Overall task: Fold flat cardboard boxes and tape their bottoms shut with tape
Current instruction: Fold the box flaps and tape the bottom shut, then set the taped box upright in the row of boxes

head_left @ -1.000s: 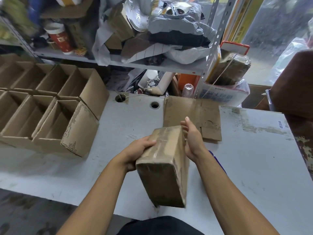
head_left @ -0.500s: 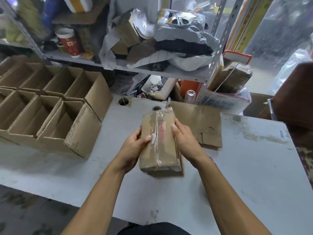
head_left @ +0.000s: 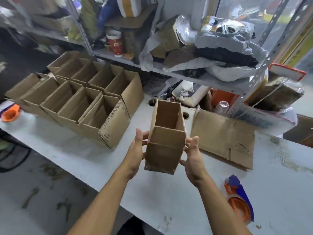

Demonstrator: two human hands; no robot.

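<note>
A tall, narrow box [head_left: 165,141] of plain brown corrugated cardboard is held above the middle of a scuffed white table [head_left: 279,184], open top facing up. The left hand [head_left: 136,154] and right hand [head_left: 193,160] press its opposite sides, each grip open with fingers nearly straight. Finished open boxes [head_left: 81,102] stand in rows toward the left edge. Flattened cardboard [head_left: 225,138] lies just right. An orange-and-blue tape dispenser [head_left: 240,200] sits near the front edge.

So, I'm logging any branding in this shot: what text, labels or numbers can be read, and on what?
None can be read.
White box under the shelf: blue print, too blurred to read.
Red paper cup: pale pattern, no legible words.
Held box and finished boxes: no print visible.
Tape dispenser: no legible label.
</note>
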